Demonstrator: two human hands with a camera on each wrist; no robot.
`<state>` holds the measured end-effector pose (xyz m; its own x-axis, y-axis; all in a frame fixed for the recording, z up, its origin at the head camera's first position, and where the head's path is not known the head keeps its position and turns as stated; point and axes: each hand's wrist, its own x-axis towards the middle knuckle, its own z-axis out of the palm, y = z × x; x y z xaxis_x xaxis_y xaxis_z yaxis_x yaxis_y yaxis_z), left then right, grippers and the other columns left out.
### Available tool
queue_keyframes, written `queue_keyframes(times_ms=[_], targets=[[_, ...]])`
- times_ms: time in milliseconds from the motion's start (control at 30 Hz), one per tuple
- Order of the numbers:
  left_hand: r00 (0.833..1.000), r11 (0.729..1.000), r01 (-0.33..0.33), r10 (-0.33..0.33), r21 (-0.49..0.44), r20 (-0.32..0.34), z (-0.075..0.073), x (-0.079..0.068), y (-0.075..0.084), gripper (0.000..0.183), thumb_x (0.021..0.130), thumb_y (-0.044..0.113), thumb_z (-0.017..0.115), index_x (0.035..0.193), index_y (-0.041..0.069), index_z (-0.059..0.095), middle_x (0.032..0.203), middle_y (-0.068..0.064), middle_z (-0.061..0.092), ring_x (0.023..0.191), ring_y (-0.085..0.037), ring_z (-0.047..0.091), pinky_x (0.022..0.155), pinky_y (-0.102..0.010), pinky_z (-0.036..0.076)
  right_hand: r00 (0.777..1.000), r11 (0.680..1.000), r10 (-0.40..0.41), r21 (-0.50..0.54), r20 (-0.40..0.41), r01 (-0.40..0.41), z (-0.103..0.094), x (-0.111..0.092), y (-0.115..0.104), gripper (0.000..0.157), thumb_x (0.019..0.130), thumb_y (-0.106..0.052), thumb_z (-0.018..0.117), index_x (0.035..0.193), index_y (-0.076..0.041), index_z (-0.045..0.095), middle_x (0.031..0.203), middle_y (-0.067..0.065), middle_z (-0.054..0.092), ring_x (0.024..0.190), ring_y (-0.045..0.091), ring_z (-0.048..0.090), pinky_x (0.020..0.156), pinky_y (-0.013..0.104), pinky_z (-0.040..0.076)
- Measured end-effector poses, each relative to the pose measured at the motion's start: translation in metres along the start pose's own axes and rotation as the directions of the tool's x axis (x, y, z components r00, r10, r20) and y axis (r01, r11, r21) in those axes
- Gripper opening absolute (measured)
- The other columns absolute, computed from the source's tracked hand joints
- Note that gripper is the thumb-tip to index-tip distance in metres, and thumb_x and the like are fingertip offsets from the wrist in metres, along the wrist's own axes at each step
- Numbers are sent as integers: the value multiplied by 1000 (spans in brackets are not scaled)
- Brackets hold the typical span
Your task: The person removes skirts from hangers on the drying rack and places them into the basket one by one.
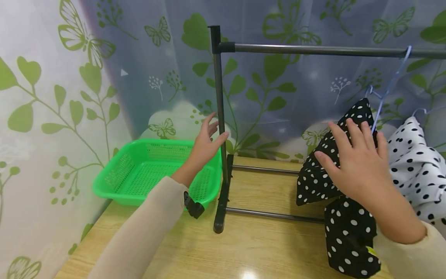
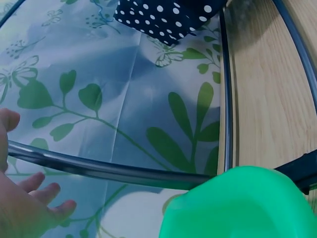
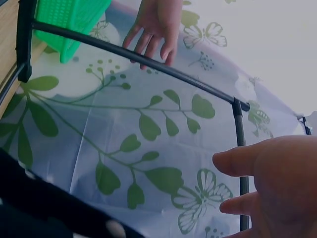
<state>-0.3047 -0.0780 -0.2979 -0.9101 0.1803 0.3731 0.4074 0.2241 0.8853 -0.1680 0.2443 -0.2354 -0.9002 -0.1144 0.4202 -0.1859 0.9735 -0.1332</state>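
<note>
My left hand (image 1: pixel 205 144) is beside the left upright of a dark metal clothes rack (image 1: pixel 219 89), fingers parted and thumb out. In the left wrist view, its fingers lie around the post without visibly gripping it; whether they touch it I cannot tell. My right hand (image 1: pixel 364 166) spreads its fingers in front of a black garment with white dots (image 1: pixel 313 182), holding nothing that shows. That garment is on a light blue hanger (image 1: pixel 395 79) hooked over the top bar, and the hand covers part of it. Contact between hand and cloth is unclear.
A green plastic basket (image 1: pixel 104 190) stands left of the rack, under my left forearm. Behind the black garment, to the right, hangs a white garment with black dots (image 1: pixel 405 155). The rack stands on a wooden table (image 1: pixel 265 248), before a leaf-patterned curtain (image 1: pixel 174 85).
</note>
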Motion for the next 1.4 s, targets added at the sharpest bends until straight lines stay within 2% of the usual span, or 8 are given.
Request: queue_keyframes(times_ms=[133,500,733,833,1033,1167,1267,1400], targets=[[1000,1000,7,-7,-22,0,3,2,4,71,98,26,60,155,25,18,154,-12,35,141,-25,35,115,-51,25,999,999,33,7,11,-33,-3,2,9,72,102,-48,42,157,-14,12,158,28,3,144,48,-7,109,67,-12],[994,994,109,-109,-6,-1,9,14,8,79,95,30,65,156,20,17,157,-14,28,143,-26,30,110,-49,35,992,994,108,5,70,-108,-3,5,30,76,101,-55,34,157,-13,4,157,30,-4,142,52,-9,107,71,-10],[998,996,56,-57,-73,-13,14,25,5,57,95,21,64,147,19,41,142,-11,48,131,-26,45,101,-49,41,990,992,119,21,72,-121,-1,6,36,77,101,-55,35,157,-14,3,157,29,-12,141,52,-11,104,74,-1],[997,992,66,-69,-107,-23,15,26,4,49,97,21,61,143,17,45,137,-10,53,125,-26,50,99,-48,42,990,991,126,38,64,-128,0,5,37,77,101,-54,36,157,-13,3,157,27,-16,142,51,-10,105,73,1],[997,987,67,-71,-143,-20,18,27,6,45,101,26,55,144,15,43,130,-14,58,120,-27,54,96,-47,41,986,986,154,62,56,-158,1,4,37,78,101,-51,39,157,-12,2,156,26,-21,140,56,-3,101,76,12],[998,984,55,-58,-169,-11,19,28,6,50,100,26,56,146,17,39,132,-14,57,123,-27,53,98,-47,41,982,980,179,80,64,-184,0,3,38,82,100,-51,40,156,-11,-4,155,26,-24,130,67,10,91,79,20],[998,981,58,-61,-186,-11,20,30,5,48,100,25,57,144,15,42,133,-13,57,125,-25,53,102,-46,41,980,974,189,115,64,-195,-1,2,38,83,100,-50,41,156,-10,-7,155,25,-25,124,71,15,90,80,22],[996,972,84,-90,-219,-18,24,34,4,39,101,23,54,136,7,46,129,-15,60,119,-24,57,99,-43,46,977,964,203,161,60,-210,1,0,38,84,100,-48,42,156,-12,-10,155,22,-29,128,70,11,90,81,21]])
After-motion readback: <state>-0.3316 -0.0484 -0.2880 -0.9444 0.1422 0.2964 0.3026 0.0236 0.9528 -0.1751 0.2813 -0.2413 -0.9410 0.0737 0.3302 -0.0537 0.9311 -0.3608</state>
